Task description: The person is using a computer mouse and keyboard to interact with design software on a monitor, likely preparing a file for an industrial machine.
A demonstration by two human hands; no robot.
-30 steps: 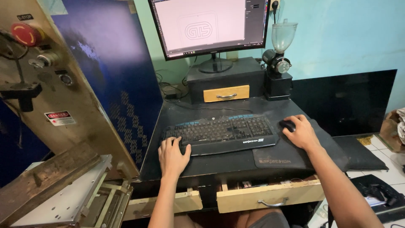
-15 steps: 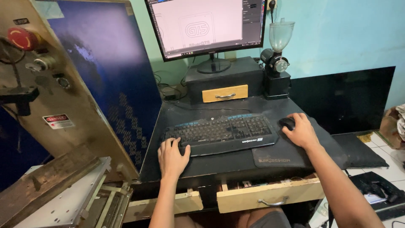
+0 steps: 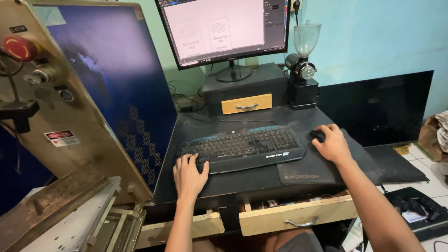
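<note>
My left hand (image 3: 189,175) rests on the left end of a black keyboard (image 3: 242,148) with its fingers on the keys. Over at the right, my right hand (image 3: 332,143) lies curled over a black mouse (image 3: 318,135) on a dark mouse pad (image 3: 308,171). Behind the keyboard a monitor (image 3: 224,29) shows a pale drawing with two small emblem designs. All of this sits on a black desk (image 3: 210,122).
A black riser with a wooden drawer (image 3: 246,103) holds the monitor. A grinder with a glass hopper (image 3: 304,60) stands beside it. A large machine panel with a red stop button (image 3: 17,48) fills the left. A wooden drawer (image 3: 298,219) hangs open below. A dark flat screen (image 3: 378,107) leans at right.
The drawing on the monitor has changed from one large emblem to two small ones. Both hands stay on keyboard and mouse; the camera view shifted slightly.
</note>
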